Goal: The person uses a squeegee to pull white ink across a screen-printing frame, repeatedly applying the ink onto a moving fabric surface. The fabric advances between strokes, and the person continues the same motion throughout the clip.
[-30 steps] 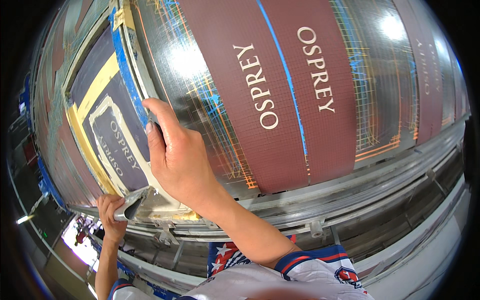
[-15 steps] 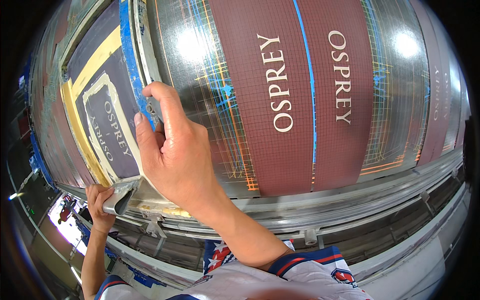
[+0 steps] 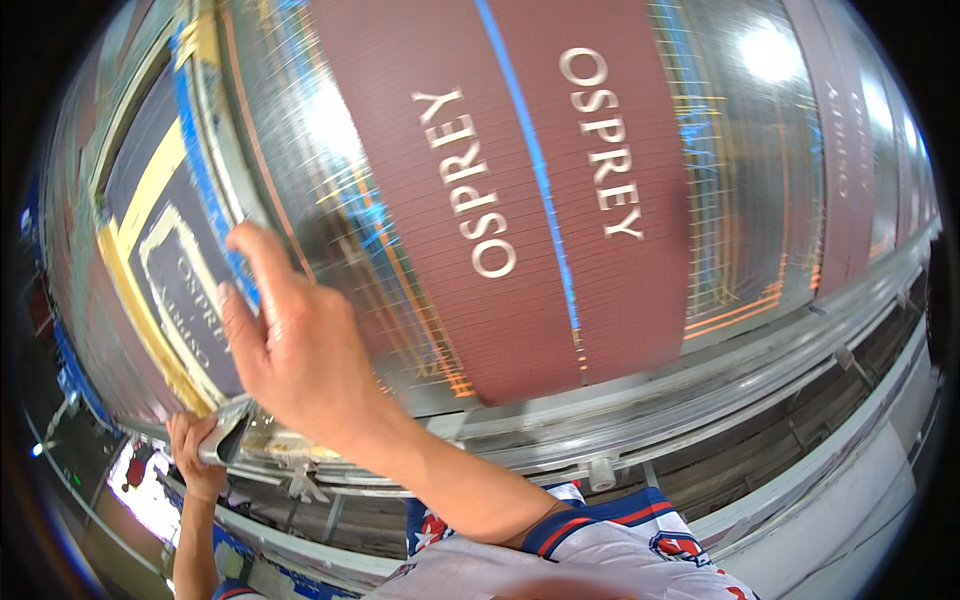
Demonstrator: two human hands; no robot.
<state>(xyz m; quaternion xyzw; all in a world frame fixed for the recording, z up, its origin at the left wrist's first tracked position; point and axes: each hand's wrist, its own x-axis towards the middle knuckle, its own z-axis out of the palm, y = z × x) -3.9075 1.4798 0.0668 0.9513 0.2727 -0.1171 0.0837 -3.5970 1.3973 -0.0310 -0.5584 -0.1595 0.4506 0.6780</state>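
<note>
A screen-printing frame [image 3: 222,150] lies over the long table at the left. Its dark mesh [image 3: 165,190] carries yellow tape and a pale-bordered panel of lettering. My right hand [image 3: 305,350] is closed at the frame's right rail, which has blue tape along it. Index finger and thumb bend around the rail's near part; the other fingers are hidden beneath. My left hand [image 3: 195,455] wraps the bent metal end piece [image 3: 228,442] at the frame's near end, by the table edge.
Maroon fabric panels [image 3: 450,150] with pale lettering lie to the right, split by a blue line [image 3: 540,180]. Crossed orange, yellow and blue marks cover the grey table surface [image 3: 300,150]. A metal rail [image 3: 700,390] runs along the near edge, with a round knob [image 3: 601,473].
The whole scene, hands and frame included, has shifted left in the picture. Both hands keep their hold, and the frame sits about the same against the fabric.
</note>
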